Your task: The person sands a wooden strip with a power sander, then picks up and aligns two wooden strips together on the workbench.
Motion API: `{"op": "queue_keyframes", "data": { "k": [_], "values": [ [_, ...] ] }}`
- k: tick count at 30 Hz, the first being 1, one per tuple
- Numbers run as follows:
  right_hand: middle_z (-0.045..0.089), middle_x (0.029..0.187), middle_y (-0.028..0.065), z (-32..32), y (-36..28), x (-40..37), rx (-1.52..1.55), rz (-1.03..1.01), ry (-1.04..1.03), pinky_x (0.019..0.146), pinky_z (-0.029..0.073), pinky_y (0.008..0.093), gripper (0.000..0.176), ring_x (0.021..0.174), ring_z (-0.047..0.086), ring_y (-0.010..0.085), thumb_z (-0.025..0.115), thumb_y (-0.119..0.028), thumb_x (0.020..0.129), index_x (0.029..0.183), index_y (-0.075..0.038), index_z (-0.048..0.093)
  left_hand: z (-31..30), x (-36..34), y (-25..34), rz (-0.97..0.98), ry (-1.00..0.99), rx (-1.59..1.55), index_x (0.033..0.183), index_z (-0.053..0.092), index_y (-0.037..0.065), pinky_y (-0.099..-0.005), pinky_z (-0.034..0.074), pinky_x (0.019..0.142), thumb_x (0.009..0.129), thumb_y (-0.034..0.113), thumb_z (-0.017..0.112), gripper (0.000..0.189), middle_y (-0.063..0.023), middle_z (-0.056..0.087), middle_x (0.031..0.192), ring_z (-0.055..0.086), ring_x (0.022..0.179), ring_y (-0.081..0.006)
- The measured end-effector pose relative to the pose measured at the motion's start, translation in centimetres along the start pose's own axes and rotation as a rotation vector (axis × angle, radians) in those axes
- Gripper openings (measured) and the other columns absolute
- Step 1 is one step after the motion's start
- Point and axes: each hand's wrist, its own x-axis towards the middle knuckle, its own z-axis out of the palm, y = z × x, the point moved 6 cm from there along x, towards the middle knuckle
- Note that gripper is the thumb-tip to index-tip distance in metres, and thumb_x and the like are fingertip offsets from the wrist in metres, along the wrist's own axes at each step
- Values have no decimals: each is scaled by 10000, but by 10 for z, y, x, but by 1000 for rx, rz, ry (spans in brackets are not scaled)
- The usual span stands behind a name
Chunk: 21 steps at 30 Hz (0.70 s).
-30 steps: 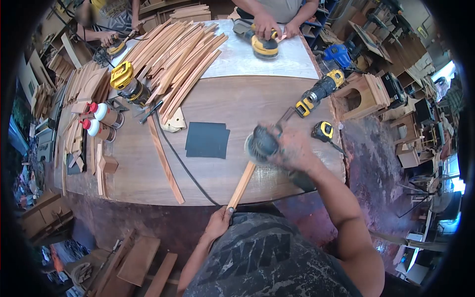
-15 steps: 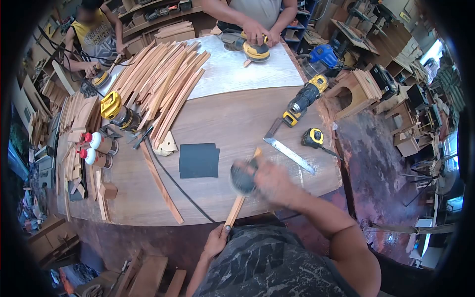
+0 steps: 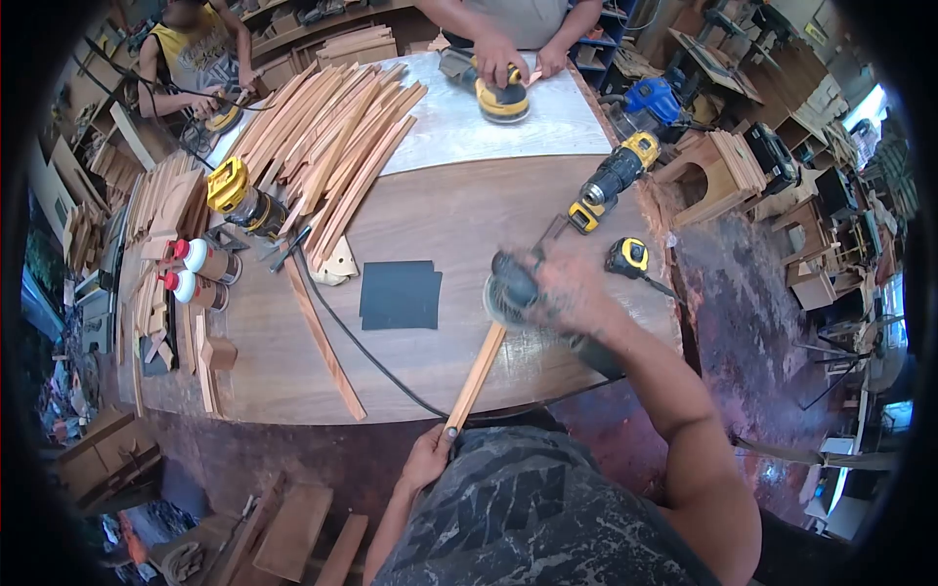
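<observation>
My right hand (image 3: pixel 576 293), blurred by motion, grips a dark round sander (image 3: pixel 510 286), which rests on the far part of a narrow wooden strip (image 3: pixel 476 376). The strip's near end is pinched in my left hand (image 3: pixel 426 457) at the table's front edge, with the thumb on top. The strip's far end is hidden under the sander and hand. Left of the sander lie dark sandpaper sheets (image 3: pixel 401 295). Beyond my right hand, part of a metal square (image 3: pixel 553 232) shows; the hand covers the rest.
On the table (image 3: pixel 430 215) are a cordless drill (image 3: pixel 616 181), a tape measure (image 3: pixel 627 257), a yellow router (image 3: pixel 244 198), glue bottles (image 3: pixel 203 273) and piled wooden strips (image 3: pixel 318 146). A black cable (image 3: pixel 362 356) crosses the left side. Two people use yellow sanders (image 3: pixel 502 101) at the far side.
My right hand and the sander have moved away from my left hand along the strip, uncovering more of its near part. The view has shifted slightly. The far co-worker's sander has moved slightly.
</observation>
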Motion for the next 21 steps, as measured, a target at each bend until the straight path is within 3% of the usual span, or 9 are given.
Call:
{"op": "queue_keyframes", "data": {
  "k": [4, 8, 10, 12, 14, 15, 18, 19, 21],
  "values": [
    [586, 1127, 247, 24, -46, -34, -37, -140, -105, 750, 618, 467, 901, 904, 731, 399, 816, -336, 793, 1592, -268, 405, -1, -2, 9, -25, 20, 63, 1103, 657, -11, -369, 482, 717, 1109, 355, 514, 393, -90, 613, 774, 522, 736, -162],
    [561, 1186, 265, 28, -89, -70, 56, -296, -216, 754, 620, 467, 947, 922, 731, 409, 823, -315, 814, 1624, -263, 335, -1, 3, -6, -32, 40, 109, 1111, 652, -17, -402, 496, 723, 1099, 361, 516, 402, -152, 634, 786, 558, 718, -212],
    [542, 1225, 252, 22, -99, -80, 46, -286, -324, 761, 617, 471, 998, 922, 733, 406, 845, -308, 793, 1636, -280, 311, -3, 0, 5, 115, 129, 180, 1110, 644, -27, -431, 507, 728, 1098, 365, 513, 413, -182, 636, 784, 595, 715, -241],
    [515, 1288, 226, 25, -82, -92, 139, -285, -145, 826, 612, 473, 1053, 1050, 704, 396, 872, -308, 762, 1641, -340, 294, -9, -5, 13, 113, 175, 211, 1085, 643, -26, -430, 517, 720, 1102, 381, 503, 432, -151, 636, 767, 621, 724, -226],
    [511, 1344, 218, 15, -60, -101, 202, -235, -54, 869, 601, 476, 1041, 1094, 684, 388, 874, -327, 754, 1632, -363, 315, -15, -21, 40, 87, 242, -31, 1064, 661, -3, -366, 491, 655, 1113, 406, 499, 442, -76, 618, 733, 579, 689, -158],
    [517, 1352, 209, 7, -49, -106, 214, -175, 10, 879, 597, 477, 1029, 1091, 684, 387, 879, -339, 744, 1621, -359, 343, -10, -7, 4, 107, 189, -312, 1054, 667, 28, -280, 422, 606, 1109, 396, 540, 393, 3, 583, 745, 522, 679, -84],
    [539, 1353, 185, -11, -17, -122, 252, -22, 187, 899, 588, 479, 990, 1080, 685, 382, 895, -371, 712, 1584, -346, 428, -10, 3, 53, 373, 300, -429, 1065, 660, 38, -245, 369, 586, 1089, 350, 608, 317, 24, 560, 766, 477, 677, -51],
    [549, 1338, 180, -13, -9, -126, 259, 7, 241, 899, 587, 478, 976, 1076, 686, 381, 900, -380, 700, 1568, -341, 457, -12, 16, 60, 392, 290, -376, 1104, 656, 38, -259, 400, 593, 1064, 308, 662, 273, 6, 585, 809, 503, 695, -68],
    [581, 1292, 173, -15, 4, -134, 319, 77, 311, 893, 588, 479, 935, 1067, 688, 376, 917, -379, 670, 1520, -297, 535, -8, 43, 74, 204, 252, -513, 1138, 653, 38, -276, 429, 599, 1052, 305, 680, 281, 4, 587, 813, 520, 696, -85]
  ]
}}
